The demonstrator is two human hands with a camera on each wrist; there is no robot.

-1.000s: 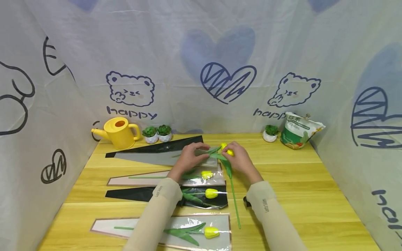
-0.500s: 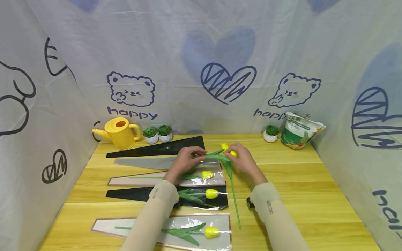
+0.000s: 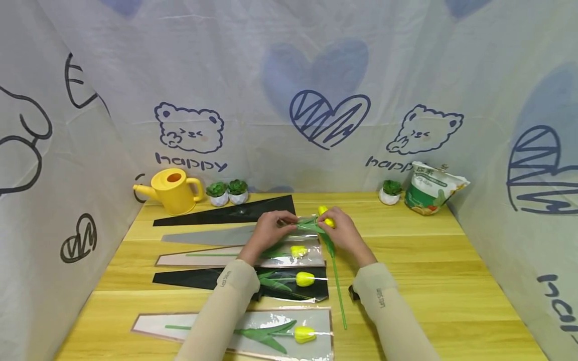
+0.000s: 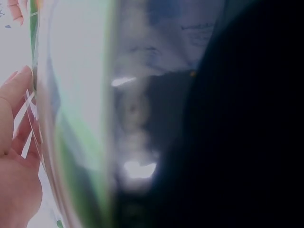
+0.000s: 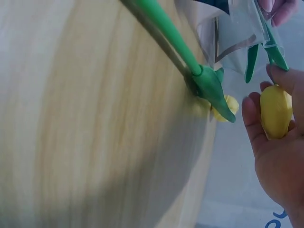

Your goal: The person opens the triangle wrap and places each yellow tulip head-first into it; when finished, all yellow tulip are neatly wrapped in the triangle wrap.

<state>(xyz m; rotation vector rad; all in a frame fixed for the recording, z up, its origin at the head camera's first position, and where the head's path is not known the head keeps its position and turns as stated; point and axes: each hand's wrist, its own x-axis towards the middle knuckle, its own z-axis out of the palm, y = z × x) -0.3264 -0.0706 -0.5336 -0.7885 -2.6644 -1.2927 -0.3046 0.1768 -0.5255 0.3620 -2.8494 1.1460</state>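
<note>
In the head view my left hand (image 3: pixel 269 230) holds the mouth of a grey flower sleeve (image 3: pixel 207 234) with a clear front. My right hand (image 3: pixel 341 231) pinches a yellow tulip just below its head. In the right wrist view that tulip head (image 5: pixel 276 111) rests against the palm, and its green leaves (image 5: pixel 275 56) reach into the clear film. The left wrist view has my left fingers (image 4: pixel 19 85) at the film's edge; film blurs much of the rest. A second tulip (image 3: pixel 338 296) lies on the table beside the sleeves, its head partly hidden by my right hand.
Below are a pink-edged sleeve (image 3: pixel 169 259), a black sleeve (image 3: pixel 180 278) and a larger pink-edged sleeve (image 3: pixel 151 323), each holding a yellow tulip. An unfilled-looking black sleeve (image 3: pixel 226 214) lies behind. Watering can (image 3: pixel 173 193), succulents (image 3: pixel 218 194) and a bag (image 3: pixel 426 193) stand along the back.
The grey sleeve has come away from the black one behind it and shifted slightly towards me. The right hand went slightly right, then back left; the tulip's leaves now lie within the clear film.
</note>
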